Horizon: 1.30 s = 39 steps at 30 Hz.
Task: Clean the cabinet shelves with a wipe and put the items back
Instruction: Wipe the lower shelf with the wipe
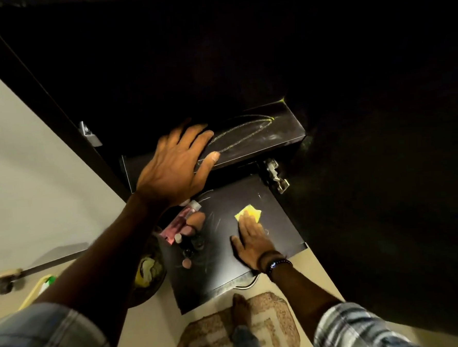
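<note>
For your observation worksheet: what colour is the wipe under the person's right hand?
Yellow. The wipe shows best in the head view, on the dark lower shelf.

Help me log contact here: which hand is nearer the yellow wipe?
Right. The right hand lies flat on the yellow wipe on the lower shelf; the left hand rests on the upper shelf, apart from it.

No readable text, labels, brands or numbers appear anywhere; the pink tube [177,221] near the left shows only blurred, illegible markings.
</note>
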### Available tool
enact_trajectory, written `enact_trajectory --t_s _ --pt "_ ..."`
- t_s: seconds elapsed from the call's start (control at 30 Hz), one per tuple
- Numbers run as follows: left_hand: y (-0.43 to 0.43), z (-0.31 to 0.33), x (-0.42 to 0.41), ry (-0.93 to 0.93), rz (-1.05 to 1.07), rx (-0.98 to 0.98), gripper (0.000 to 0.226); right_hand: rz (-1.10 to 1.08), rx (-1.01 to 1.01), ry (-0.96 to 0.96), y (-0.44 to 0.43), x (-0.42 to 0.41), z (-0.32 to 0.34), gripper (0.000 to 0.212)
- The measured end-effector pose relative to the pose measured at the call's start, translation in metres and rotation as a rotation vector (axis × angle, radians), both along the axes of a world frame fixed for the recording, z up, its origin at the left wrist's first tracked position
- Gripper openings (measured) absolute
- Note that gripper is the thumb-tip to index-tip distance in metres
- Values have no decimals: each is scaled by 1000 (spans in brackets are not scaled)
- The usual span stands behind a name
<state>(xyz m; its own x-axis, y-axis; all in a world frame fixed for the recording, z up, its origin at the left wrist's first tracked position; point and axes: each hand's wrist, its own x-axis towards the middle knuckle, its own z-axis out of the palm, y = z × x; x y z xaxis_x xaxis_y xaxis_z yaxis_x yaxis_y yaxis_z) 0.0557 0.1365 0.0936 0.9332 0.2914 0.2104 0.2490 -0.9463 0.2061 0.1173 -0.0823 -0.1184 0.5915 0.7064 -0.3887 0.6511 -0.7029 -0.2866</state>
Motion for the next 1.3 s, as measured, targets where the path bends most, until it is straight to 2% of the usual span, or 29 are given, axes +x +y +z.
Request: enact_trajectory --t_s 0.17,0.27,0.33,0.4,0.5,0.6,0.67,0.83,0.97,1.07,1.17,1.23,1.3 --pt "-2 -2 -2 -26 12 -13 51 162 55 17 -77 -66 -7 66" --pt "-4 0 -1 -33 -1 -15 51 12 -41 -14 -120 -40 -3 75" --pt "-3 1 1 -49 -6 -14 52 -140 -32 -44 -109 -4 5 91" --pt "-2 1 1 -38 -1 -15 52 -225 -18 -72 -76 24 8 93" --pt "-1 -1 0 -38 14 -9 52 -119 -36 -26 -35 16 1 76" --pt "-2 -3 -3 -50 18 5 52 128 -10 29 -48 -35 4 74" --pt "-1 -2 -2 -67 16 2 52 190 -5 43 -70 -38 10 77" --pt "-5 1 -3 -104 15 -7 52 -31 -78 -77 -44 48 18 81" --pt "1 -2 -2 -127 42 -4 53 -68 -115 -18 54 108 16 77" --pt "4 -6 -1 -126 64 7 52 -38 -109 -35 94 108 14 75" --pt "0 -8 -4 -136 61 -2 51 145 -7 -8 65 64 12 72" --pt "-1 -8 -5 -137 59 3 52 242 -20 35 23 39 15 80" --pt "0 -6 -4 -127 51 -15 53 222 -83 42 -7 49 16 84"
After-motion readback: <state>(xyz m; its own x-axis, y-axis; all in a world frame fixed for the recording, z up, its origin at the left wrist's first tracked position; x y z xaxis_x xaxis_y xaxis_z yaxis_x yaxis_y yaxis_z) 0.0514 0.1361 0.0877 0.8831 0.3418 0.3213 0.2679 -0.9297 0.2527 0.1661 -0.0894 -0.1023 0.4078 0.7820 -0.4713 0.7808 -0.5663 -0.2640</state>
